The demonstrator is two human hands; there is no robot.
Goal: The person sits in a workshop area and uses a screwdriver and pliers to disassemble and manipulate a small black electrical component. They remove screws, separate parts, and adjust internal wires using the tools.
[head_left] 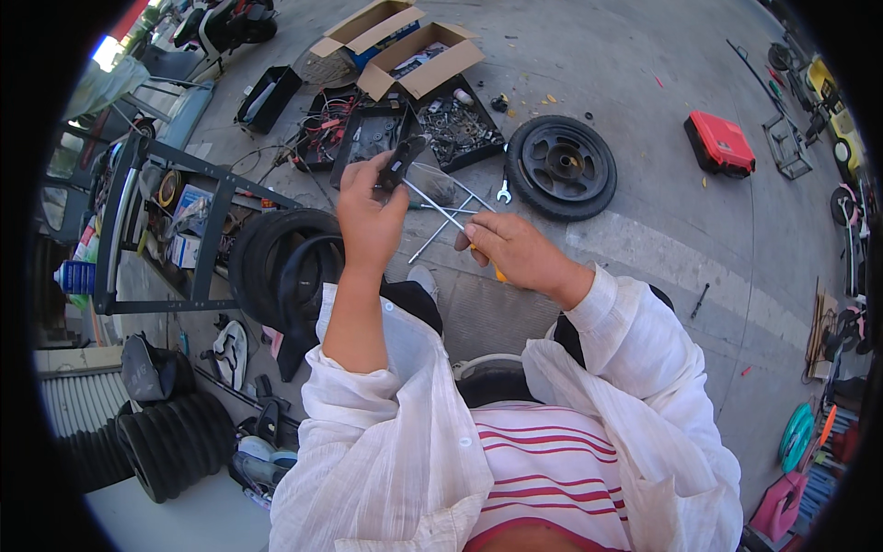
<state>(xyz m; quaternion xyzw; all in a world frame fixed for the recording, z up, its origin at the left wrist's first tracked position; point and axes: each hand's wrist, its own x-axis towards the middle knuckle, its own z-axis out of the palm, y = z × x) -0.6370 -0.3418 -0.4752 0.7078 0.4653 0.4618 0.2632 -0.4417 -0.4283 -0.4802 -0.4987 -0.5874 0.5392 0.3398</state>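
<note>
My left hand [368, 207] grips a small black part [403, 158], held up in front of the trays. In my right hand [510, 250] is a screwdriver with a yellow handle [499, 270]; its long metal shaft [432, 204] reaches up to the black part, though the exact contact at its tip is unclear. Beneath my hands, crossed metal rods [428, 248] lie on the floor, partly hidden by my fingers. An open-end wrench [504, 191] lies beside a black wheel with tire [561, 166].
Open cardboard boxes [418, 57] and black trays of tools [460, 120] sit ahead. A metal frame [202, 276], loose tires [262, 258] and stacked tires [175, 446] are on my left. A red case [720, 144] and wheeled items [823, 110] are on the right.
</note>
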